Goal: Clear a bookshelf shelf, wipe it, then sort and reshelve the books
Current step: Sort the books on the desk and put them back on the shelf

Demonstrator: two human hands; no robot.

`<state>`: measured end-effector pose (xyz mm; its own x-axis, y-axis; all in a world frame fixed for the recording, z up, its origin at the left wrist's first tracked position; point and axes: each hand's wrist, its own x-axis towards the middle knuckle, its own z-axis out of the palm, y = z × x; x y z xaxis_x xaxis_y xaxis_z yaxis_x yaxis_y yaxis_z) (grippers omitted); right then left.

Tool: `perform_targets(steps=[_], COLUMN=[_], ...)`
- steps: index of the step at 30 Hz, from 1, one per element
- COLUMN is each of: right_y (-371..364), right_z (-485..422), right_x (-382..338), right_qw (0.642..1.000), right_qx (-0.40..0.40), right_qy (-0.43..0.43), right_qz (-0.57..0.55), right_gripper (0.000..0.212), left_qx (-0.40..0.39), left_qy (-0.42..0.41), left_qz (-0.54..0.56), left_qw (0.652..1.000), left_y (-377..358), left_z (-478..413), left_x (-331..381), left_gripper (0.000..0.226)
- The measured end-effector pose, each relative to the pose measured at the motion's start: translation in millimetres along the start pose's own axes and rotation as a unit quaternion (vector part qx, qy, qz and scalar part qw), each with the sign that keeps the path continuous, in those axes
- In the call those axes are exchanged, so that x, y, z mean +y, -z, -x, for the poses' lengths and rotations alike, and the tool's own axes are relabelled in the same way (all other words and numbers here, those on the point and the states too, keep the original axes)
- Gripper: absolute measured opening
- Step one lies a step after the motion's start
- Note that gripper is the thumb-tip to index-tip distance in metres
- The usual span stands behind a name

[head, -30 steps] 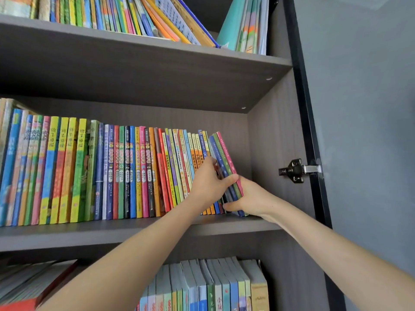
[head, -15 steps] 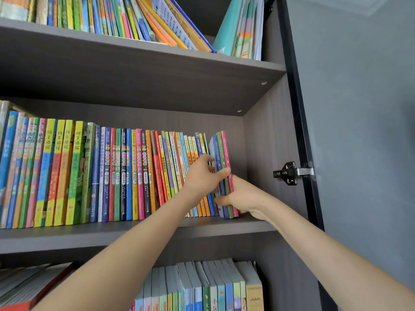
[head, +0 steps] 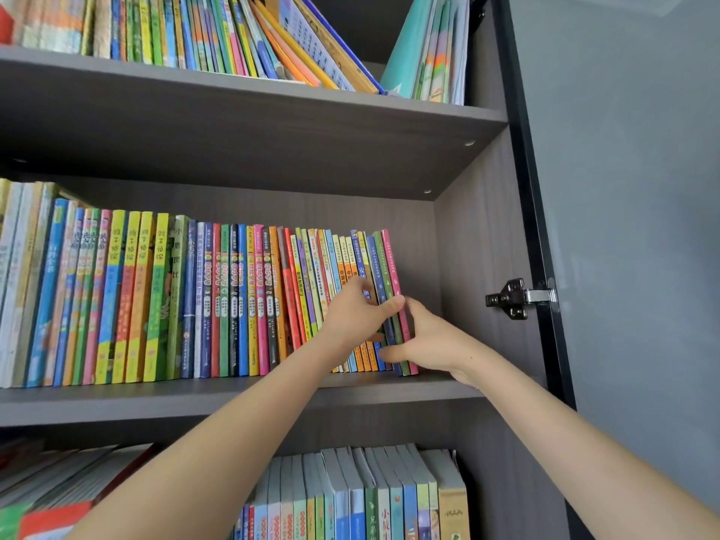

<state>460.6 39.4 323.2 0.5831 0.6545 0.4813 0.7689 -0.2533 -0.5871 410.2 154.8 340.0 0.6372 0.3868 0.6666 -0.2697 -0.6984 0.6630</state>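
Nearest the camera, below the middle shelf, two bare forearms rise from the lower edge of the view toward the right end of that shelf's row of books. Under the shelf, another row of pale-spined books stands upright, with a few flat-lying ones to its left.

The left hand rests on the spines near the right end of the row, its fingers curled around the front of a small group of end books — blue, green and pink spines that lean slightly left at the top. The right hand is pressed against the outer side of that same group, thumb low at the front near the shelf board, the other fingers spread flat along the pink cover. Between them the two hands clamp the end books, which stand on the middle shelf at the row's right end, touching their neighbours on the left.

Right of the end books, the shelf board is bare up to the side panel of the cabinet. The rest of the row runs left of the hands, packed upright — yellow, green, blue and orange spines.

Beyond the side panel's front edge, a metal hinge sits on the dark door frame, level with the hands. Above the middle shelf, the top shelf carries more books, several leaning hard to the left, and a teal-covered bundle tilted against the right wall.
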Motion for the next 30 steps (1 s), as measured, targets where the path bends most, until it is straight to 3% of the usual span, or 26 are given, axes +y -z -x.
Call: perform_targets(steps=[6, 12, 16, 24, 30], right_y=[15.6, -9.1, -51.8, -171.5, -258.1], right_z=[39.5, 44.3, 46.4, 90.3, 165.0], right_x=[-7.5, -10.5, -33.7, -117.4, -206.0], right_qw=[0.985, 0.954, 0.953, 0.922, 0.872], right_qx=[0.156, 0.249, 0.179, -0.052, -0.207], right_qy=[0.062, 0.164, 0.239, 0.32, 0.355], right_qz=[0.026, -0.007, -0.059, -0.21, -0.265], right_gripper=[0.077, 0.028, 0.01, 0.016, 0.027], left_qx=[0.049, 0.139, 0.207, 0.327, 0.39], left_qy=[-0.006, 0.009, 0.025, 0.143, 0.225], left_qz=[-0.01, -0.051, -0.11, -0.226, -0.271], left_qw=[0.999, 0.989, 0.972, 0.906, 0.85], left_y=[27.2, 77.7, 116.8, 221.5, 293.8], left_z=[14.5, 53.2, 102.9, 256.8, 393.6], left_x=[-4.0, -10.3, -19.8, -28.6, -0.6], left_gripper=[0.054, 0.036, 0.016, 0.01, 0.012])
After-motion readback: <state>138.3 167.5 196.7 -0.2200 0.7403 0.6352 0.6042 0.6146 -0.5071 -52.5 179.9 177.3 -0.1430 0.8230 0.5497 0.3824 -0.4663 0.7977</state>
